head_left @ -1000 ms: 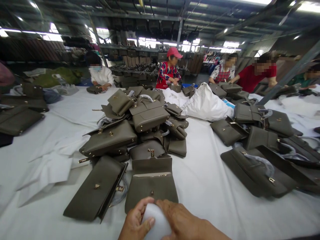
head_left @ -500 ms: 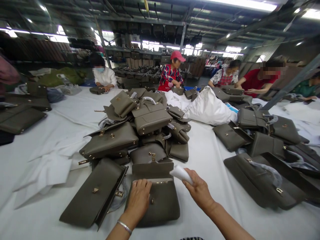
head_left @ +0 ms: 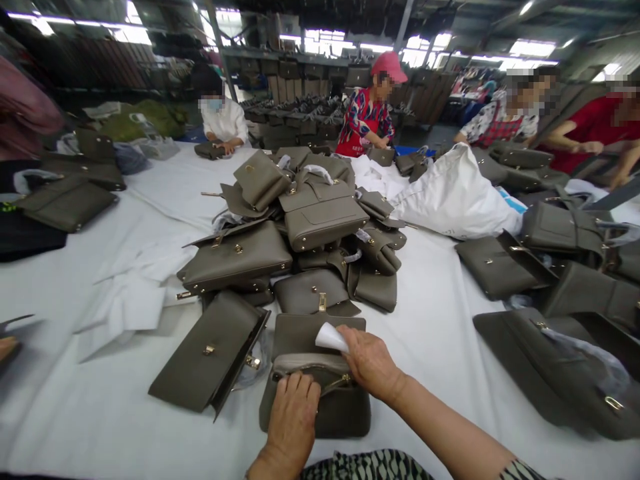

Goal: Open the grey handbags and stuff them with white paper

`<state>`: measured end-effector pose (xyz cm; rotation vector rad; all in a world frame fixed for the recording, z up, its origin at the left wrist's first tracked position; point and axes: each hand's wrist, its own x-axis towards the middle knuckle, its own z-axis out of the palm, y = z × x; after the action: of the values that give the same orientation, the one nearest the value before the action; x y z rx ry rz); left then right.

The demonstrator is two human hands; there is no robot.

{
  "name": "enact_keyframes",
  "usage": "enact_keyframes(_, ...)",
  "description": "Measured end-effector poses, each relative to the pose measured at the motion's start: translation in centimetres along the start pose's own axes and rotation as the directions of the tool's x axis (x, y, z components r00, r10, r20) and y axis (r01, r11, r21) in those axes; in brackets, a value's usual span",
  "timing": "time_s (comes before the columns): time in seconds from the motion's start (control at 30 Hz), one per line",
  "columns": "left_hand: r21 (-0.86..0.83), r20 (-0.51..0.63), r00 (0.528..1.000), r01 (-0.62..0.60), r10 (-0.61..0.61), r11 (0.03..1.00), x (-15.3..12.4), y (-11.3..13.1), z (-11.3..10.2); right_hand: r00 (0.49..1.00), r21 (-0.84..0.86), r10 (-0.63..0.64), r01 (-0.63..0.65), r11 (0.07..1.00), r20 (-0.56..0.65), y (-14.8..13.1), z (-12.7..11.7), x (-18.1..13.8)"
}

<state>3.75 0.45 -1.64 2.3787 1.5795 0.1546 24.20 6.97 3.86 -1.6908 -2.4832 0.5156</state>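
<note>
An olive-grey handbag point(head_left: 345, 419) lies in front of me with its flap folded back and its zipped mouth parted. My left hand point(head_left: 293, 415) has its fingers hooked over the front edge of that mouth, the thumb hidden. Above the bag, my right hand point(head_left: 371, 363) is closed around a rolled white sheet point(head_left: 331, 337); I cannot tell if it is paper or foam. The gold zipper pull point(head_left: 345, 380) sits just below the right hand. Left of the bag rests another handbag point(head_left: 205, 353) with a gold turn lock and a plastic-wrapped handle.
A pile of similar handbags point(head_left: 325, 220) rises just beyond. More handbags point(head_left: 555, 373) lie to the right, near a white sack point(head_left: 455, 200). Loose white sheets point(head_left: 130, 300) lie at left on the white-covered table point(head_left: 420, 400). Several co-workers stand around the far side.
The bag's mouth has opened wider under my left hand. My right hand has moved left with the white roll, over the bag. The view has turned right and down.
</note>
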Motion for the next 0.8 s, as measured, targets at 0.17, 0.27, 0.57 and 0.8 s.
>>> enact_keyframes(0.17,0.01,0.087,0.996,-0.035,0.034,0.999,-1.8,0.4,-1.8,0.998,0.165,0.001,0.009,0.986,-0.063,-2.3,-1.7,-2.8)
enact_keyframes(0.27,0.06,0.097,0.995,-0.004,-0.002,0.998,-2.6,0.0,-2.9,0.999,0.272,-0.023,0.033,0.962,-0.039,-3.9,-2.2,-3.6)
enact_keyframes(0.57,-0.074,0.184,0.983,-0.016,0.029,0.997,-3.8,-1.4,-2.5,0.917,-0.083,-0.257,0.295,0.952,0.306,-7.0,-1.4,-4.9)
enact_keyframes(0.8,-0.157,0.153,0.976,-0.129,0.153,0.979,-3.9,-3.7,-2.9,0.917,0.073,-0.126,0.106,0.992,0.379,-8.5,-0.7,-3.0)
